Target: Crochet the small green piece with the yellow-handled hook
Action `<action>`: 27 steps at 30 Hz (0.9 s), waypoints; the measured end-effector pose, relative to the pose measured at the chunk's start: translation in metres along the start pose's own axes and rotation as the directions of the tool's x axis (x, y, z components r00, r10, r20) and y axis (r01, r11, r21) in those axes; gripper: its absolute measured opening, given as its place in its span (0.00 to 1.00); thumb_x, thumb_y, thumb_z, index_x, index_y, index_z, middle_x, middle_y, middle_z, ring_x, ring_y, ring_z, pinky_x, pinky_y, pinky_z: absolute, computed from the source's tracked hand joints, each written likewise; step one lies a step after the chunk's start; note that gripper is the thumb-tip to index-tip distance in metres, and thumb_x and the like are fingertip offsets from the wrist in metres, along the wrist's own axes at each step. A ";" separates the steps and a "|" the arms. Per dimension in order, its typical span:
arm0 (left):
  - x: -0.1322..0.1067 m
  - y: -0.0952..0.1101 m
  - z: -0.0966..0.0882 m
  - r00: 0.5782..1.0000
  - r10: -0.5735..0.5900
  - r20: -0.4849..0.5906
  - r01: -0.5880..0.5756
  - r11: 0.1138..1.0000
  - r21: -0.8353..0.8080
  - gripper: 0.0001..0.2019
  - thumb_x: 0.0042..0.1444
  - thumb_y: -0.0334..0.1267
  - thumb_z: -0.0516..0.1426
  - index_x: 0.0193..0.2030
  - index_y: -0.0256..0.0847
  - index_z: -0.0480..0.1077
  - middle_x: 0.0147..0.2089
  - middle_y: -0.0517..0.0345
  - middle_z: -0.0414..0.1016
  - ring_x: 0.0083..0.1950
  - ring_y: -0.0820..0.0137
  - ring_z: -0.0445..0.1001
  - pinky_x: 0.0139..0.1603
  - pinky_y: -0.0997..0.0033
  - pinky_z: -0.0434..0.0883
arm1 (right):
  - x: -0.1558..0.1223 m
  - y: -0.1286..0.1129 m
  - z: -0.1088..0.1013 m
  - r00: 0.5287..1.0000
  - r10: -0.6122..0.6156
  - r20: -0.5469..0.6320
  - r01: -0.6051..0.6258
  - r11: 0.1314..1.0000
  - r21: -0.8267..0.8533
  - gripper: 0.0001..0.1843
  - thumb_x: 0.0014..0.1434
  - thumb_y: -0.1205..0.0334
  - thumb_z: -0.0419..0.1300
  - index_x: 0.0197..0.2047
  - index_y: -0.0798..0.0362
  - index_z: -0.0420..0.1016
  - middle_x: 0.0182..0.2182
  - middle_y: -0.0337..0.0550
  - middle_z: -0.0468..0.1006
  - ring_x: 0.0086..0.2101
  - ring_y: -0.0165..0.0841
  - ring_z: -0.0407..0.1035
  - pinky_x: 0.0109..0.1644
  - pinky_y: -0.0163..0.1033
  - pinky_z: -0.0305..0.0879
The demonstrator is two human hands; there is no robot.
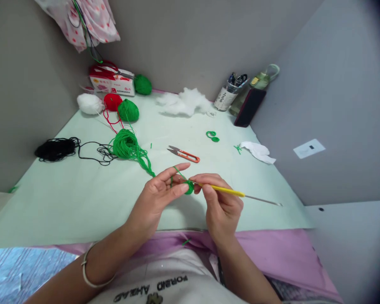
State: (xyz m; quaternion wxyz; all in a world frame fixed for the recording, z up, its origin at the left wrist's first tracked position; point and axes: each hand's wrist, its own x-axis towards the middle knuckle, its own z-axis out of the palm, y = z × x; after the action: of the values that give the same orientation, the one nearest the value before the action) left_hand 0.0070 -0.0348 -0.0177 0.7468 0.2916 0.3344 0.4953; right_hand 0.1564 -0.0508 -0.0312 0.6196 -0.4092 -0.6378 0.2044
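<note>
Currently, both hands are raised just above the near edge of the pale green counter (82,198). The left hand (160,196) has its fingers (177,191) pinched together on a small green crochet piece (189,188), thumb against the fingertips. A green strand (179,172) passes over the extended index finger and runs back to a loose green yarn bundle (126,144) on the counter.

The right hand (220,207) has its fingers closed around the yellow handle of a crochet hook (237,193). The hook's working end meets the crochet piece and its metal tail points out to the right. The crochet piece thus sits between the two sets of fingertips, touching both, clear of the counter.

Orange-handled snips (183,154) lie just beyond the hands. Black yarn (55,148) lies far left; red, green and white yarn balls (112,101) sit near the back wall.
</note>
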 end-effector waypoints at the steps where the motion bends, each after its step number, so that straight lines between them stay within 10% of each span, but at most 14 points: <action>1: 0.000 -0.001 0.000 1.000 -0.010 -0.014 0.010 1.000 -0.017 0.22 0.51 0.37 0.76 0.54 0.46 0.85 0.36 0.61 0.80 0.42 0.70 0.74 0.52 0.69 0.68 | -0.002 0.001 -0.001 0.998 -0.055 0.025 0.057 0.995 -0.081 0.15 0.71 0.70 0.61 0.51 0.44 0.84 0.41 0.43 0.86 0.40 0.35 0.80 0.40 0.41 0.79; 4: 0.004 -0.003 -0.006 0.992 -0.119 0.029 0.122 0.986 -0.114 0.22 0.51 0.38 0.76 0.54 0.41 0.85 0.37 0.59 0.79 0.38 0.72 0.71 0.47 0.71 0.69 | -0.006 0.004 -0.007 0.983 -0.161 0.088 0.178 0.957 -0.230 0.19 0.69 0.73 0.63 0.55 0.41 0.84 0.47 0.46 0.86 0.45 0.37 0.81 0.45 0.43 0.79; 10: 0.009 0.000 -0.013 0.995 -0.096 0.027 0.099 0.988 -0.118 0.17 0.54 0.36 0.73 0.52 0.42 0.86 0.35 0.62 0.74 0.36 0.75 0.68 0.50 0.72 0.69 | 0.005 0.006 -0.009 0.975 0.220 -0.037 -0.205 0.950 0.237 0.11 0.73 0.63 0.61 0.44 0.45 0.87 0.36 0.41 0.84 0.32 0.31 0.75 0.35 0.38 0.74; 19: 0.001 0.001 -0.009 0.999 -0.046 0.029 0.043 0.994 0.100 0.16 0.57 0.40 0.71 0.53 0.50 0.86 0.40 0.58 0.79 0.49 0.64 0.74 0.58 0.64 0.65 | 0.006 0.008 -0.009 0.921 0.382 0.077 -0.377 0.823 0.426 0.10 0.73 0.57 0.63 0.42 0.47 0.86 0.37 0.41 0.87 0.32 0.29 0.77 0.40 0.37 0.76; 27: -0.003 0.003 -0.008 0.997 0.068 -0.031 -0.060 0.977 0.206 0.16 0.57 0.36 0.70 0.52 0.51 0.86 0.37 0.62 0.74 0.42 0.71 0.69 0.47 0.71 0.66 | 0.002 -0.005 -0.013 0.983 0.174 0.055 -0.179 0.976 0.125 0.13 0.76 0.65 0.56 0.48 0.46 0.83 0.41 0.41 0.86 0.36 0.31 0.80 0.42 0.39 0.78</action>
State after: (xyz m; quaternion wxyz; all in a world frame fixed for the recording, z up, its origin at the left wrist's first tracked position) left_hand -0.0022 -0.0360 -0.0199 0.6902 0.3681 0.3879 0.4875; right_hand 0.1678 -0.0556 -0.0247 0.6102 -0.4187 -0.5977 0.3085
